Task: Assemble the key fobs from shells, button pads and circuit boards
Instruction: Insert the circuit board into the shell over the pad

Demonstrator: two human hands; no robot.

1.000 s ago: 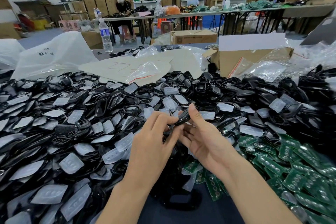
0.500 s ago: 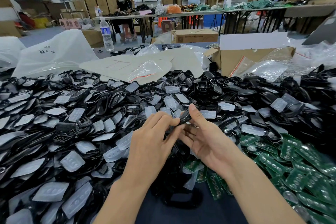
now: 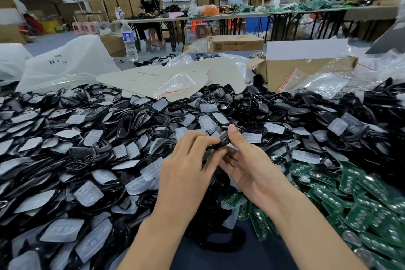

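Both my hands meet at the middle of the head view around one black key fob shell (image 3: 222,142). My left hand (image 3: 186,171) pinches its near end with curled fingers. My right hand (image 3: 247,164) holds the far end, thumb pressed on top. Most of the shell is hidden by my fingers. A deep pile of black shells (image 3: 135,120) and translucent button pads (image 3: 87,193) covers the table to the left and behind. Green circuit boards (image 3: 355,199) lie heaped at the lower right.
A cardboard box (image 3: 285,72) with clear plastic bags stands behind the pile at the right. White plastic bags (image 3: 65,63) and a water bottle (image 3: 129,39) sit at the back left. Other people work at tables far behind.
My hands stay together on the shell with only small finger shifts; the shell tilts slightly between them.
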